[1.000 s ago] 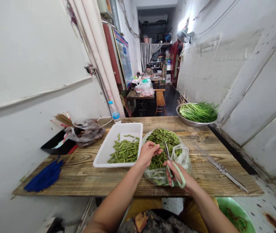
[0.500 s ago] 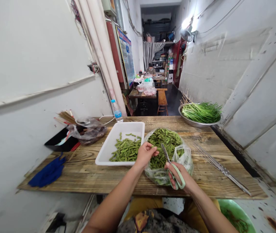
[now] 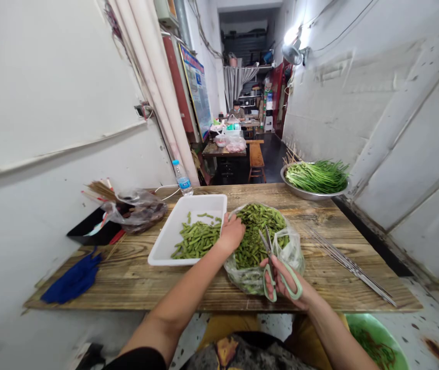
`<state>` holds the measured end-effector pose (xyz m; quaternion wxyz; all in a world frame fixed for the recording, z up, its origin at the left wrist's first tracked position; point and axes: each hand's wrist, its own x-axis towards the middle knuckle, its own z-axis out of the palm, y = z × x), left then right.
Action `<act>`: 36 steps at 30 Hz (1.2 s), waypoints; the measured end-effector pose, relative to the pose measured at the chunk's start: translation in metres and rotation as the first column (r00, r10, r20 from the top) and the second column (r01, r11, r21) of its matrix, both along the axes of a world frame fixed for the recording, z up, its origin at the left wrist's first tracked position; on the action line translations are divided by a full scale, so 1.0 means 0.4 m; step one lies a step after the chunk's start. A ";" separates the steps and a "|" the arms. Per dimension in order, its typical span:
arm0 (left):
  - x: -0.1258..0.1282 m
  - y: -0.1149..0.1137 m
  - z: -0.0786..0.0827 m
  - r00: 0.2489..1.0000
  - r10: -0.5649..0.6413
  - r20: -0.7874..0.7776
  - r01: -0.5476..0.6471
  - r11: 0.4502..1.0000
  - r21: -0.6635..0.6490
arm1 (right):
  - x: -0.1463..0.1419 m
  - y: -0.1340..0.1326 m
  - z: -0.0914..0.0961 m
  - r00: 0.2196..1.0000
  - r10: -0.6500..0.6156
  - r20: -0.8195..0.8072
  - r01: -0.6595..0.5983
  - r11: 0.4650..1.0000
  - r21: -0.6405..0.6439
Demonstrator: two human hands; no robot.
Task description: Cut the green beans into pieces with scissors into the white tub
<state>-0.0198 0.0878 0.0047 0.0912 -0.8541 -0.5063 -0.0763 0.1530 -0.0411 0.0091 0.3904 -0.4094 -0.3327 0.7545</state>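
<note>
Basin (image 3: 397, 345) of stringy green and brownish bits is sitting low by the right leg, below the table (image 3: 142, 285), probably so it's not hogging workspace. Up top, the right hand (image 3: 281, 277) is clamping onto the pale green handles of some scissors (image 3: 269, 251), digits going through the loops, which I'm guessing is for working them one-handed. The blades are standing apart and pointing away from the body, over the pods (image 3: 263, 218).

Those pods are filling a clear plastic bag (image 3: 294, 252) whose mouth is gaping wide, seemingly for easy grabbing from above. The left hand (image 3: 233, 231) is hanging between the bag and a white tray (image 3: 206, 202), back facing up, fingers curling down. The tips are hiding, so I can't tell if they're together, apart or pinching a pod. The tray is sitting just beside the bag on the left hand's side, a handy spot imo, and it's holding a looser heap of pods (image 3: 196, 240).

Thin metal rods (image 3: 352, 265) are lying off to the right and a blue cloth (image 3: 72, 277) off to the left, both looking parked out of the way. Further back, a water bottle (image 3: 183, 180) is standing behind the tray, and a metal bowl (image 3: 315, 196) is cradling long green stems (image 3: 319, 176) at the far right corner. Way beyond, someone (image 3: 237, 110) is sitting at another table.
</note>
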 end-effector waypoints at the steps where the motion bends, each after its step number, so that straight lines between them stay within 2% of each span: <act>1: 0.001 0.011 -0.006 0.999 -0.028 -0.026 0.027 1.000 -0.006 | 0.005 -0.002 -0.001 1.000 -0.002 0.005 0.002 1.000 0.007; 4: -0.014 0.036 0.000 0.990 -0.140 0.004 0.140 0.989 -0.051 | 0.014 -0.008 -0.004 1.000 0.000 0.013 -0.001 1.000 0.017; 6: -0.024 0.040 0.016 0.973 -0.197 0.119 0.212 0.969 -0.129 | 0.013 -0.008 -0.007 1.000 0.005 0.013 -0.005 1.000 0.010; 8: -0.025 0.030 0.030 0.933 -0.188 0.308 0.266 0.935 -0.236 | 0.008 -0.004 -0.011 1.000 -0.003 0.025 0.003 1.000 0.009; 10: -0.018 0.005 0.035 0.850 -0.078 0.521 0.290 0.894 -0.340 | 0.001 0.000 -0.016 0.997 -0.027 0.073 0.025 0.999 0.020; 13: 0.003 -0.048 0.029 0.665 0.162 0.729 0.305 0.833 -0.463 | -0.009 0.006 -0.024 0.982 -0.057 0.177 0.048 0.997 0.055; 16: 0.019 -0.095 0.023 0.534 0.304 0.789 0.329 0.785 -0.525 | -0.013 0.008 -0.030 0.967 -0.055 0.250 0.030 0.994 0.104; 20: 0.027 -0.123 0.029 0.455 0.360 0.814 0.354 0.766 -0.537 | -0.017 0.005 -0.034 0.951 -0.059 0.304 0.018 0.991 0.135; 23: 0.026 -0.127 0.038 0.451 0.349 0.821 0.348 0.778 -0.522 | -0.021 0.005 -0.037 0.946 -0.050 0.320 0.005 0.990 0.139; 26: 0.025 -0.129 0.047 0.528 0.290 0.798 0.328 0.798 -0.506 | -0.023 0.009 -0.042 0.928 -0.077 0.364 0.011 0.984 0.179; 28: 0.023 -0.127 0.049 0.589 0.227 0.776 0.289 0.837 -0.465 | -0.023 0.013 -0.045 0.911 -0.094 0.402 0.011 0.979 0.203; 30: 0.020 -0.122 0.047 0.595 0.216 0.774 0.234 0.875 -0.424 | -0.024 0.016 -0.047 0.901 -0.100 0.423 0.009 0.977 0.212; 31: 0.018 -0.119 0.043 0.562 0.242 0.791 0.215 0.881 -0.422 | -0.025 0.016 -0.046 0.902 -0.103 0.418 0.014 0.978 0.209; 33: 0.016 -0.114 0.036 0.425 0.350 0.835 0.222 0.854 -0.471 | -0.026 0.014 -0.042 0.924 -0.110 0.365 0.042 0.981 0.188; 36: 0.017 -0.114 0.030 0.183 0.533 0.826 0.366 0.743 -0.560 | -0.028 0.007 -0.030 0.970 -0.079 0.231 0.054 0.992 0.113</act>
